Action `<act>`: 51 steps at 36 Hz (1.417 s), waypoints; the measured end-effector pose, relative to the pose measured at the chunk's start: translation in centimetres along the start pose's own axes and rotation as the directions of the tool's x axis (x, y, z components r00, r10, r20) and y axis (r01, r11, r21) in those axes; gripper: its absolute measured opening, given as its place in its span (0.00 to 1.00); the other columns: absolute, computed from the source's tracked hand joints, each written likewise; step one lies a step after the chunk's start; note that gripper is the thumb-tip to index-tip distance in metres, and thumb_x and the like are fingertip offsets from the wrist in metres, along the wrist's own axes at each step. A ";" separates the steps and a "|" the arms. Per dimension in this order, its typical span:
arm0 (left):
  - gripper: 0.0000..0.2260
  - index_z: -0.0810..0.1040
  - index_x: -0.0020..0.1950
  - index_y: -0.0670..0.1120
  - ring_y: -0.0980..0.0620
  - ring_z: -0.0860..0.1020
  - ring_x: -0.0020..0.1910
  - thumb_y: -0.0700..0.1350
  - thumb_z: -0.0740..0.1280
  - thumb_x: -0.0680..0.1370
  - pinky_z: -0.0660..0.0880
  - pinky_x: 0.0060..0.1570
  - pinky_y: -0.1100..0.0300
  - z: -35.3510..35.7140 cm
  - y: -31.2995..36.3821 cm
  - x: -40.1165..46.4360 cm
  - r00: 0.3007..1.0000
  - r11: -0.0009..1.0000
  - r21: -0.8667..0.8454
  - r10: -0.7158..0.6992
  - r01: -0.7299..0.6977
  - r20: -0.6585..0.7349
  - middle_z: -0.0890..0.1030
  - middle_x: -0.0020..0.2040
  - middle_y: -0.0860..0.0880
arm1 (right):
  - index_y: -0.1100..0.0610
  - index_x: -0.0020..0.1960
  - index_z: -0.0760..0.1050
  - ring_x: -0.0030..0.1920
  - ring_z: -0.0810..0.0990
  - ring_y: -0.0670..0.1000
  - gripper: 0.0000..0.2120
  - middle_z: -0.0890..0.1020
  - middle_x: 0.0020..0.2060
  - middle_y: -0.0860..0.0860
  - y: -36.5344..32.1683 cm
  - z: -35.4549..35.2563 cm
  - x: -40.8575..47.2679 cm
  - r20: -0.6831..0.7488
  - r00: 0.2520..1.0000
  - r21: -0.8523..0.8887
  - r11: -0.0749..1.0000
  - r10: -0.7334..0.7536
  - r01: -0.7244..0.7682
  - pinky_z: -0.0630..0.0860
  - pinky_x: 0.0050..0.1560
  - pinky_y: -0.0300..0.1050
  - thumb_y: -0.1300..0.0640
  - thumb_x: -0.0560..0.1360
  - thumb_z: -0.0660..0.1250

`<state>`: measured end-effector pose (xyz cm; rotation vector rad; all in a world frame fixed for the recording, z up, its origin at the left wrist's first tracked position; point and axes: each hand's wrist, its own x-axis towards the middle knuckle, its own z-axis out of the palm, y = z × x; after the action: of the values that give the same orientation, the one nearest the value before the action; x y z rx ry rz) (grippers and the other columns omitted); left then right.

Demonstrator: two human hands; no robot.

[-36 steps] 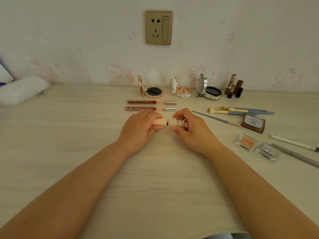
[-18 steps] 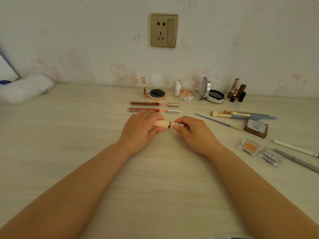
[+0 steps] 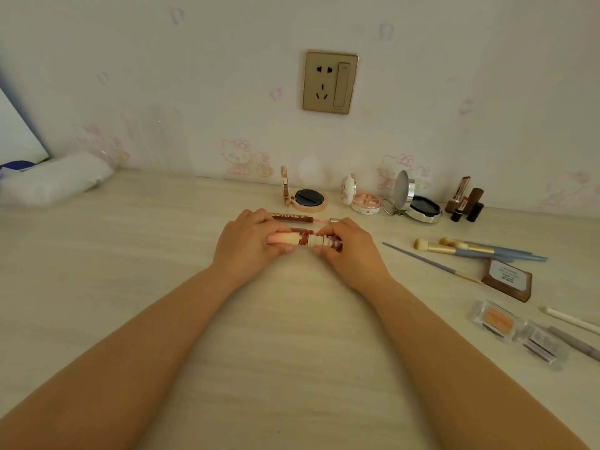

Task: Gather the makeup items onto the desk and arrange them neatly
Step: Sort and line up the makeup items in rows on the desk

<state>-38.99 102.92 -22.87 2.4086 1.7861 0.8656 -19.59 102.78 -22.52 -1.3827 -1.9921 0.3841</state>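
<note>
Left hand (image 3: 250, 243) pinched the peach cap end of a lip gloss tube (image 3: 303, 239) low over the desk (image 3: 292, 352); right hand (image 3: 349, 246) gripped its patterned end; setting it parallel under the two glosses (image 3: 293, 218) would suit best

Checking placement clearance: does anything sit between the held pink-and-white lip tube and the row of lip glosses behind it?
Nothing visible does. Both hands, left and right, hold the pink-and-white lip tube directly in front of the two dark red lip gloss tubes, partly hiding the nearer one.
</note>
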 end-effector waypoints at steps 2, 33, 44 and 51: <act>0.14 0.80 0.55 0.55 0.51 0.70 0.51 0.56 0.70 0.71 0.66 0.47 0.56 0.2 -0.1 0.1 1.000 1.000 0.018 0.004 -0.004 0.001 0.76 0.51 0.54 | 0.57 0.55 0.78 0.44 0.70 0.46 0.12 0.71 0.46 0.47 0.2 0.1 0.2 -0.014 1.000 -0.002 1.000 -0.008 0.008 0.62 0.44 0.33 0.57 0.72 0.71; 0.12 0.78 0.55 0.57 0.51 0.70 0.54 0.55 0.68 0.73 0.62 0.47 0.57 -0.2 -0.6 -0.2 0.993 0.994 0.041 -0.106 0.104 0.052 0.78 0.54 0.56 | 0.54 0.58 0.77 0.58 0.70 0.52 0.15 0.74 0.53 0.51 0.3 0.6 0.4 0.066 0.998 -0.137 0.991 0.015 -0.006 0.65 0.56 0.41 0.50 0.73 0.68; 0.14 0.77 0.57 0.58 0.51 0.70 0.55 0.56 0.68 0.73 0.65 0.49 0.55 -0.3 -0.6 -0.3 0.991 0.993 0.050 -0.113 0.110 0.067 0.78 0.55 0.56 | 0.54 0.57 0.77 0.57 0.70 0.51 0.15 0.74 0.52 0.50 0.2 0.5 0.2 0.056 0.998 -0.146 0.989 0.014 -0.006 0.65 0.54 0.40 0.49 0.73 0.69; 0.15 0.78 0.56 0.57 0.50 0.71 0.55 0.58 0.69 0.71 0.65 0.50 0.55 -0.4 -0.5 -0.2 0.992 0.993 0.035 -0.114 0.113 0.053 0.78 0.55 0.55 | 0.53 0.58 0.76 0.57 0.71 0.51 0.17 0.74 0.53 0.50 0.3 0.5 0.2 0.049 0.999 -0.149 0.989 0.016 -0.008 0.67 0.55 0.41 0.49 0.72 0.70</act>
<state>-39.64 102.79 -22.83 2.2988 1.9095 0.7577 -19.76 103.11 -23.01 -1.4905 -2.0901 0.2820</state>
